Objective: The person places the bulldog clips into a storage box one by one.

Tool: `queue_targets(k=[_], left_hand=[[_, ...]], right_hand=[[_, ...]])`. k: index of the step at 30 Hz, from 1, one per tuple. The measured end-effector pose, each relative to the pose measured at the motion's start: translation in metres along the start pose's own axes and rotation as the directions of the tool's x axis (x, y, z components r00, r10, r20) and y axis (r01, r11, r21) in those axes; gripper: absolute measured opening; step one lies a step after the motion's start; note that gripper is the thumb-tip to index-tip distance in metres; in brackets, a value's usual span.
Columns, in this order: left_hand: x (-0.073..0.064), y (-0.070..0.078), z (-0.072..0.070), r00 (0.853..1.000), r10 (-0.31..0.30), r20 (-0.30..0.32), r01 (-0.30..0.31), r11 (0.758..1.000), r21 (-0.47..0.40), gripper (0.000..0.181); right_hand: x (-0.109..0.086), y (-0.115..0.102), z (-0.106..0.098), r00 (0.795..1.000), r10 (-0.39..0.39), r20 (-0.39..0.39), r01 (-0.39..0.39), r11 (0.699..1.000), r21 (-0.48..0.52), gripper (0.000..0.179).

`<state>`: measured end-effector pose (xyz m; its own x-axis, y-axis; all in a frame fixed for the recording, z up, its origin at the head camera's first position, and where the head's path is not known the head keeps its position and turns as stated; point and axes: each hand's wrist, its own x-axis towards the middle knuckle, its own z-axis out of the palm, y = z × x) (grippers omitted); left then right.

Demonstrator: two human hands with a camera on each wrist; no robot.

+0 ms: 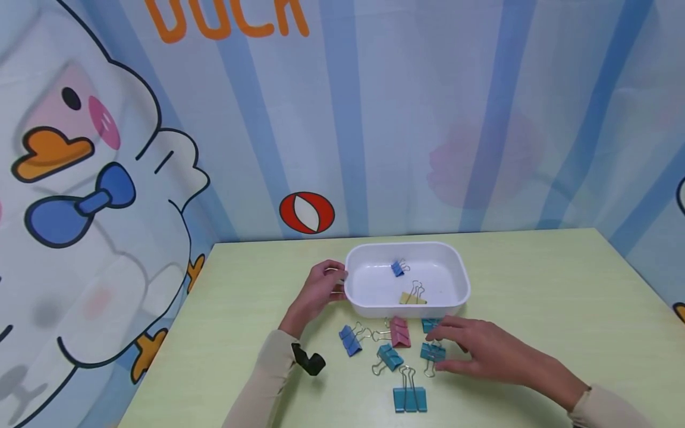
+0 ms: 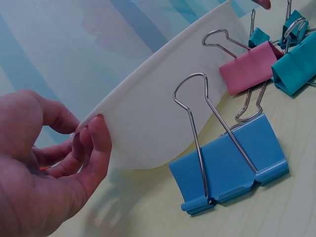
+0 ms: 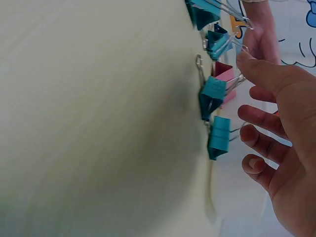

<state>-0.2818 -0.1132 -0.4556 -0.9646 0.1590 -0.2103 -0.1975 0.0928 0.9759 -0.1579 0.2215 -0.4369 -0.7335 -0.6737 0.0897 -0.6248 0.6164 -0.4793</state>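
Note:
My left hand (image 1: 319, 291) holds the left end of a white plastic tray (image 1: 407, 311), its rim pinched between thumb and fingers in the left wrist view. Inside lie a small blue binder clip (image 1: 398, 269) and a yellow binder clip (image 1: 413, 298). My right hand (image 1: 492, 351) hovers with loosely bent, spread fingers around a teal binder clip (image 1: 433, 352); its fingers show apart from the clips in the right wrist view. Another teal binder clip (image 1: 430, 324), partly hidden by the fingers, lies close to the tray's front wall.
In front of the tray lie a pink binder clip (image 1: 399, 331), a blue binder clip (image 1: 350, 340), a teal binder clip (image 1: 390, 357) and a larger teal binder clip (image 1: 409, 399). The pale table (image 1: 562, 285) ends at a printed curtain (image 1: 396, 119) behind.

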Motion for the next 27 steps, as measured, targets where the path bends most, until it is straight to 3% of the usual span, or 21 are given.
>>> queue_targets(k=[10, 27], left_hand=[[0.001, -0.001, -0.001, 1.0, -0.006, 0.009, 0.006, 1.0, -0.014, 0.03], [0.002, -0.002, -0.001, 1.0, -0.014, 0.003, 0.014, 1.0, -0.023, 0.03]], right_hand=[[-0.001, 0.011, 0.021, 0.997, 0.072, 0.016, -0.07, 0.994, -0.087, 0.038], [-0.004, 0.012, 0.031, 0.996, 0.071, -0.046, -0.076, 0.989, -0.125, 0.032]])
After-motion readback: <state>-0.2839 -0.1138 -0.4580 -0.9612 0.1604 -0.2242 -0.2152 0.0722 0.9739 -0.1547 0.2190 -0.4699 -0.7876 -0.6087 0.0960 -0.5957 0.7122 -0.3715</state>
